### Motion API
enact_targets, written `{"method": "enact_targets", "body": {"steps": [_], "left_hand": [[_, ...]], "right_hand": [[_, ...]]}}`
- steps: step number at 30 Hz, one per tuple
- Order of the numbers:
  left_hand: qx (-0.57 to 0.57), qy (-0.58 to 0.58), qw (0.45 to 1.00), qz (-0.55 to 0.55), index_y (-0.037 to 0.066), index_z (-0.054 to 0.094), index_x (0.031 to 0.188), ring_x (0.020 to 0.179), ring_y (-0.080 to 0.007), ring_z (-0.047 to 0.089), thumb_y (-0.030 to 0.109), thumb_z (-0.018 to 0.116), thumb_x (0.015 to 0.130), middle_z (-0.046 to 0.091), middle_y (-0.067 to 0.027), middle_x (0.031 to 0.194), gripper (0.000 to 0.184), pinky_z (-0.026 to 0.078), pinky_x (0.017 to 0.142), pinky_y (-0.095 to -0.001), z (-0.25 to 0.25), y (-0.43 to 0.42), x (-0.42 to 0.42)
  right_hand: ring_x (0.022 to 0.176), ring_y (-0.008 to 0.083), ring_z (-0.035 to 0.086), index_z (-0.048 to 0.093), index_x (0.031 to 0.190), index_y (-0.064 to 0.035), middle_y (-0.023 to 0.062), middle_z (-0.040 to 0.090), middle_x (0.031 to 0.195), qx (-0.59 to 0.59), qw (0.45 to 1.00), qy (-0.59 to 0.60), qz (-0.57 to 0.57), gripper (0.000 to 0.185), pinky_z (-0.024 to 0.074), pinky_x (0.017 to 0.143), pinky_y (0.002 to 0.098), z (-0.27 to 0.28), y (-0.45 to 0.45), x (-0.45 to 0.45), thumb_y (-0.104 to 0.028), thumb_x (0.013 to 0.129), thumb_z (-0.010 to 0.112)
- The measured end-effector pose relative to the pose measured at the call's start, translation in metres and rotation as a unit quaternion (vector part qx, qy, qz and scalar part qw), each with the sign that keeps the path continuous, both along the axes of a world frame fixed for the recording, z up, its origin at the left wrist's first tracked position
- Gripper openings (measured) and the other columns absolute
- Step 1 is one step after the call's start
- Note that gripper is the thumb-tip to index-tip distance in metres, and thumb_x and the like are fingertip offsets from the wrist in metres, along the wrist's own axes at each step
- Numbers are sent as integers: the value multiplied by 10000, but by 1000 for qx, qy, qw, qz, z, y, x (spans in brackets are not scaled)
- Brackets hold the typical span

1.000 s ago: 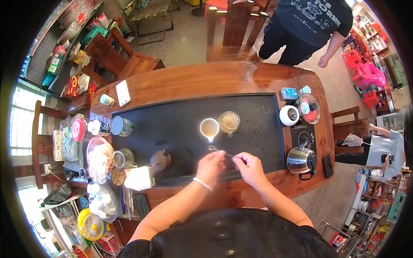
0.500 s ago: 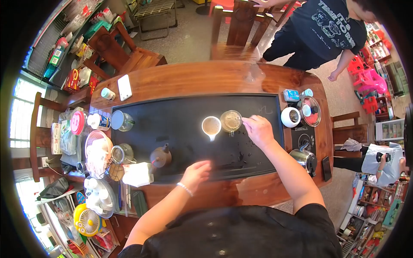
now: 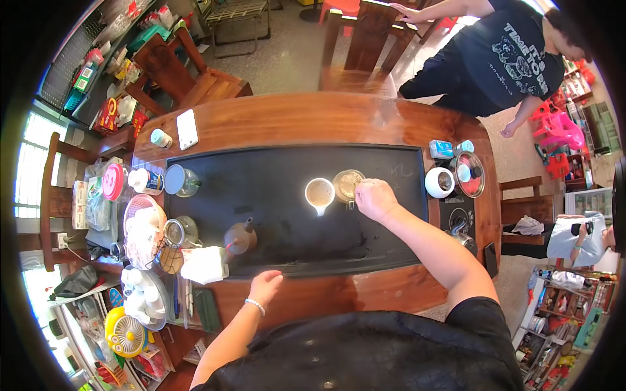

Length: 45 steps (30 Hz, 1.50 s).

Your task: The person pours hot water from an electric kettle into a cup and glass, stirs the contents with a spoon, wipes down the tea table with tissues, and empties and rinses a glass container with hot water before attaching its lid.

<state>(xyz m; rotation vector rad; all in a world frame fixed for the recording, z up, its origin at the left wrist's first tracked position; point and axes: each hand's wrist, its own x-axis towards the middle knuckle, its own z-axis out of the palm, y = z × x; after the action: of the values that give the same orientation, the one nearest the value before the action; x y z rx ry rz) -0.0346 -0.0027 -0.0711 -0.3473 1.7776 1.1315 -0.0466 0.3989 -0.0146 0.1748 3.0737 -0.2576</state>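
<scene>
I see the right arm [image 3: 433, 244] outstretched toward eleven o'clock, right hand [image 3: 378, 200] pinched; the left hand [image 3: 266, 285], loosely curled, points toward one.

The one head view looks from above the near side of the tray [image 3: 261, 176], close to it, facing forward and steeply down. Its wide, round-edged field spans a window [image 3: 42, 156] left of the tray, a chair [image 3: 362, 40] beyond it and the wearer's shirt [image 3: 372, 348] on its near side.
</scene>
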Motion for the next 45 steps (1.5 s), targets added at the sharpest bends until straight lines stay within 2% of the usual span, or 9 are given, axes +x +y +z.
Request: {"method": "enact_targets", "body": {"steps": [6,13,19,22,25,29,34,41,45], "left_hand": [[-33,67,994,-75,35,683,1130,943,-158,656,236,716,852,712,-89,1059,344,524,817,-303,-26,-8,5],[-16,72,992,-100,37,683,1127,961,-166,658,255,729,845,713,-91,1059,359,525,836,-313,-23,-11,2],[-17,53,993,-104,41,681,1134,979,-176,656,281,740,841,709,-92,1077,383,520,859,-319,-17,-9,0],[11,74,993,-92,67,668,1091,802,-72,590,221,737,871,663,9,922,277,512,711,-250,-20,-9,2],[2,49,993,-106,46,681,1138,1007,-177,650,290,746,839,704,-97,1100,391,509,886,-316,-20,-12,1],[12,50,993,-106,47,680,1131,1011,-172,647,294,746,841,704,-94,1090,387,505,892,-314,-25,-14,3],[16,41,995,-95,48,680,1112,992,-163,647,281,742,849,707,-80,1059,357,505,879,-312,-16,-11,1],[30,37,995,-89,44,673,1120,974,-159,644,272,741,852,705,-79,1042,358,503,875,-308,-19,-14,3],[29,23,996,-78,42,667,1129,1000,-152,634,260,737,859,696,-70,1063,354,496,892,-301,-5,-8,0]], "right_hand": [[713,286,612,601,661,-78,90,570,685,1,989,151,-10,143,494,689,413,-1,8,-19,-132,792,621],[742,248,622,614,698,-92,70,592,711,-19,993,103,53,85,486,700,393,-2,6,12,-119,775,641],[733,245,602,615,706,-105,66,564,697,3,984,174,42,71,466,689,375,-7,4,-10,-120,773,633],[733,243,607,616,699,-102,63,576,702,47,986,150,52,69,471,689,379,-10,14,-2,-115,763,638],[727,254,613,617,691,-100,74,597,712,-8,995,88,49,67,484,689,385,-7,2,12,-103,749,649],[717,270,611,601,670,-92,86,599,706,-44,987,149,43,85,489,679,382,-10,-7,-1,-88,744,643],[734,249,613,585,696,-100,70,590,730,66,986,145,50,69,471,670,377,-7,20,-6,-107,750,628],[686,291,606,582,658,-85,94,575,674,-67,987,138,39,116,493,679,408,-6,-3,1,-85,762,635],[730,285,610,592,681,-84,103,590,721,17,989,144,7,109,490,685,395,-9,12,-11,-104,782,631]]}}
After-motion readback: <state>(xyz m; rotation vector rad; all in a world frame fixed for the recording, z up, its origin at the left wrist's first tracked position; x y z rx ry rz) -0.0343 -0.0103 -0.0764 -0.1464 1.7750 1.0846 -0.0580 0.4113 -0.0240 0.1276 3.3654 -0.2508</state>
